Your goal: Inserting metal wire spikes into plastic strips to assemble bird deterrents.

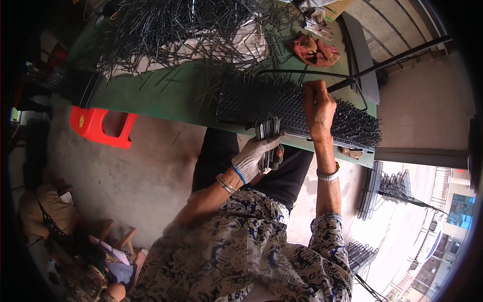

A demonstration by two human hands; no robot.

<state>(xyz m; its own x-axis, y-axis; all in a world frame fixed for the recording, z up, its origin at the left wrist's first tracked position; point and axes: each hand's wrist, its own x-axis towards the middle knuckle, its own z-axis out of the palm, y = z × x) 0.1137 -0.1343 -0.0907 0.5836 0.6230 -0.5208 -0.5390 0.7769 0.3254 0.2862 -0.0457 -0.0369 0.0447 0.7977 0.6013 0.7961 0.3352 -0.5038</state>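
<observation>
My left hand (pixel 255 155), in a pale knitted glove with a blue cuff, is wrapped round a bundle of thin metal rods (pixel 266 137) held upright just off the table's near edge. My bare right hand (pixel 319 106) is over a long black rack (pixel 251 103) full of small holes, its fingertips pinched together. Whatever those fingers hold is too small to make out. Many dark thin pins (pixel 357 123) stand up from the rack's right part, and its left end shows rows of bare holes.
A large heap of dark rods (pixel 176 25) lies on pale cloth at the back of the green table (pixel 161 93). Reddish gloves (pixel 314 50) lie at the back right, beneath a black metal bar (pixel 392 63). A red stool (pixel 100 126) stands left; another person (pixel 95 261) sits lower left.
</observation>
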